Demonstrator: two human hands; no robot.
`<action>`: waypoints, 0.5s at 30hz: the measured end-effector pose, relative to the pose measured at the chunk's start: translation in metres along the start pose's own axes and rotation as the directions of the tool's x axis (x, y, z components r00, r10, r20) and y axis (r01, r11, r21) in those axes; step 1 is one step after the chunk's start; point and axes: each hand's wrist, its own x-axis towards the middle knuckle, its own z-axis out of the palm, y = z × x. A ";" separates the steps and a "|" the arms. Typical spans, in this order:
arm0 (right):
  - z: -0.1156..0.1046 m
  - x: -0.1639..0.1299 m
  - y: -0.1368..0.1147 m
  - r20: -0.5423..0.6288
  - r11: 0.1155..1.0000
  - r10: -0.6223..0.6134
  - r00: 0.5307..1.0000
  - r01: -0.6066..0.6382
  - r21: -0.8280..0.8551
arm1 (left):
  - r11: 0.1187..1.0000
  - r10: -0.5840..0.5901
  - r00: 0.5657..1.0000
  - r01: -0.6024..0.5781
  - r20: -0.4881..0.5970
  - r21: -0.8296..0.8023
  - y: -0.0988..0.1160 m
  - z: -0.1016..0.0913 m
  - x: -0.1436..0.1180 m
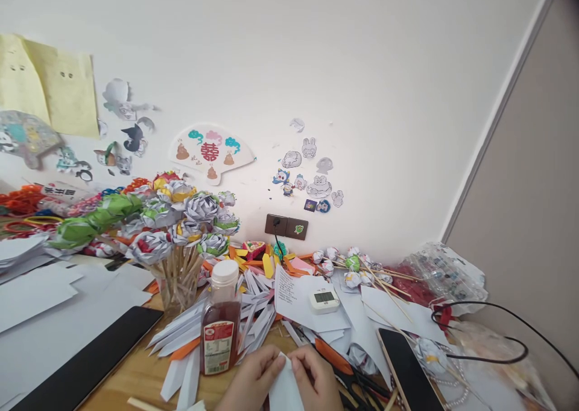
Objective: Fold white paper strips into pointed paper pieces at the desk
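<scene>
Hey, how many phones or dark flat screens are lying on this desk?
2. One black tablet lies at the left, in front of the jar of paper flowers. One phone lies at the right, beside the hands folding white paper. Paper piles may hide more.

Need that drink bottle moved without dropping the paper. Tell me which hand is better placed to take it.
Left, probably. The left hand sits right beside the bottle, just below its base. The right hand lies on the far side of the white paper that both pinch, and would have to cross over.
</scene>
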 end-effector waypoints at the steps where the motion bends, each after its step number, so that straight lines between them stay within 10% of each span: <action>1: -0.001 0.000 -0.001 -0.007 1.000 0.006 1.000 -0.006 0.009 | 1.000 0.002 1.000 -0.002 -0.008 -0.013 0.000 0.000 0.000; 9: -0.002 0.001 -0.002 -0.080 0.999 0.024 0.997 -0.021 0.038 | 0.973 -0.081 0.984 0.113 0.157 -0.204 0.003 0.001 -0.001; 15: 0.000 0.001 0.002 -0.087 0.999 0.012 0.996 -0.008 0.053 | 0.984 -0.056 0.995 0.068 0.077 -0.163 -0.002 0.002 0.001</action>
